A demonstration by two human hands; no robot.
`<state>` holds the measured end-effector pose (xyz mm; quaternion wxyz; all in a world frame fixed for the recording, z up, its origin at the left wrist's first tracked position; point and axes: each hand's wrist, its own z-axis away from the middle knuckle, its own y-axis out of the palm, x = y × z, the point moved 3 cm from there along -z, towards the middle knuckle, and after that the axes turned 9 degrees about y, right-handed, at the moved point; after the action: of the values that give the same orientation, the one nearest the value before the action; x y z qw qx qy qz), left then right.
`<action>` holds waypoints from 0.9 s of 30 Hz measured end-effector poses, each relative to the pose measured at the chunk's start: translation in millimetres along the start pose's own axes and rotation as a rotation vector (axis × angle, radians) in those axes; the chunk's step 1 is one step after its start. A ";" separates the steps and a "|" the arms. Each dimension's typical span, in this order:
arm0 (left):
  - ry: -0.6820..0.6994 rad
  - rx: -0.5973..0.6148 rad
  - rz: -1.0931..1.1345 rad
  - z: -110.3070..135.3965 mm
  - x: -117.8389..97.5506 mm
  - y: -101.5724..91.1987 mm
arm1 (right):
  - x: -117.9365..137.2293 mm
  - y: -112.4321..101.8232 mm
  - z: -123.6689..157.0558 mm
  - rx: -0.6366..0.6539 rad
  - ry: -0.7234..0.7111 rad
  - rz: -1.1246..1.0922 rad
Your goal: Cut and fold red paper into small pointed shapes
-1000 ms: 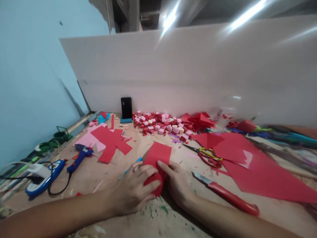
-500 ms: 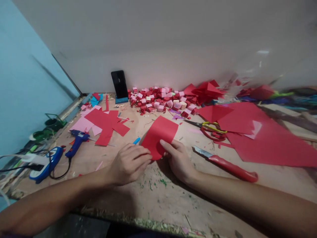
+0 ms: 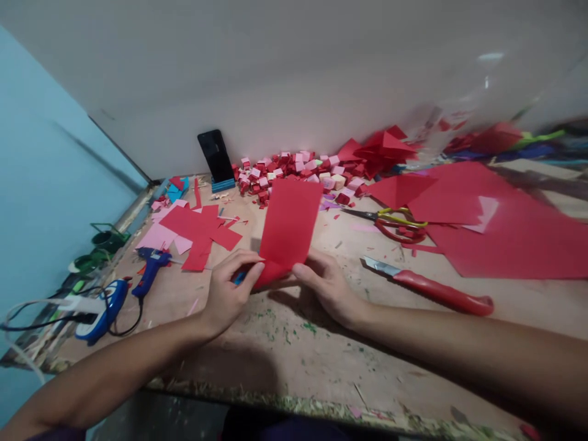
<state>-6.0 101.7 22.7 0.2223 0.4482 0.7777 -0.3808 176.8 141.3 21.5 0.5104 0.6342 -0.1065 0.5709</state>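
Note:
A red paper rectangle (image 3: 288, 226) stands up off the wooden table (image 3: 321, 343), pinched at its near edge by both hands. My left hand (image 3: 228, 294) grips its lower left corner with fingers closed. My right hand (image 3: 327, 286) pinches the lower right corner. A blue pen tip peeks out under the left fingers.
A red-handled cutter (image 3: 432, 289) lies right of my right hand, with scissors (image 3: 390, 220) beyond it. Large red sheets (image 3: 505, 233) cover the right. A heap of small red and pink cubes (image 3: 294, 174) and a black phone (image 3: 214, 156) stand at the back. A blue glue gun (image 3: 149, 268) lies left.
The red paper lay flat under my pressing hands; now its far end is lifted upright while both hands pinch its near edge. The camera has tilted down.

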 end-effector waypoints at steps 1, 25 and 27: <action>-0.011 -0.021 0.001 0.3 0.7 -0.5 | -1.0 1.6 -1.6 0.031 0.041 -0.020; -0.331 0.125 0.305 1.5 2.0 10.8 | -5.1 -10.3 -14.8 -0.111 0.040 0.240; -0.322 0.129 0.301 1.2 0.9 10.9 | -4.8 -10.8 -14.8 -0.109 0.035 0.252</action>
<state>2.9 104.6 17.1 0.3688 0.5058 0.6306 -0.4587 173.9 155.4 9.3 0.4703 0.5770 -0.2070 0.6348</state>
